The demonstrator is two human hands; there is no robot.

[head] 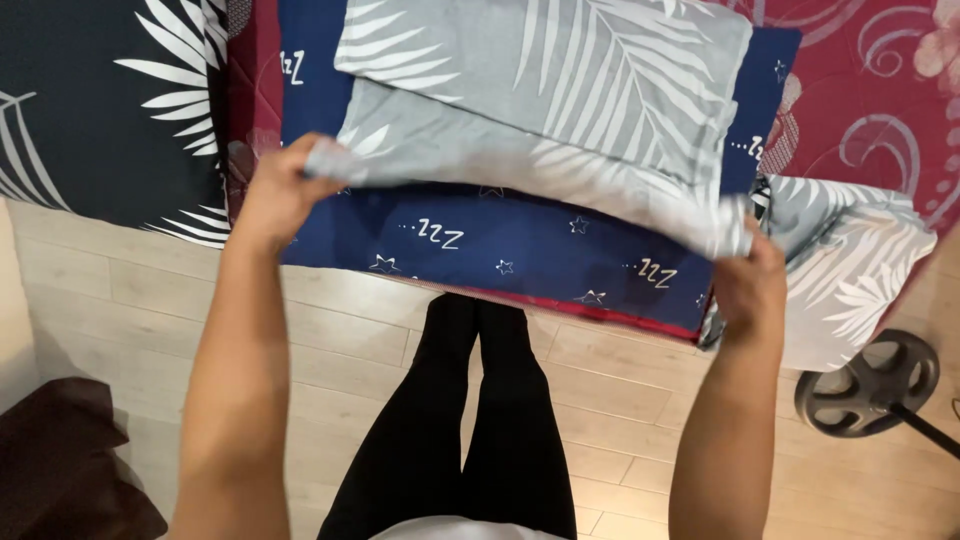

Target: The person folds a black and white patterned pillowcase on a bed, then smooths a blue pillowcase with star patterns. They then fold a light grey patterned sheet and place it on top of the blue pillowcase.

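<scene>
A grey pillowcase with white leaf print lies partly folded on a navy blue cloth with small white stars. My left hand pinches the pillowcase's near left corner. At the near right corner, my right hand grips the same edge. The held edge is lifted a little above the blue cloth, stretched between both hands. The far part of the pillowcase rests flat, doubled over itself.
A dark red patterned bedspread lies under the cloths. A black fabric with white leaves sits at left. More grey leaf-print fabric hangs at right. Below are a wooden floor, a fan base and a dark brown object.
</scene>
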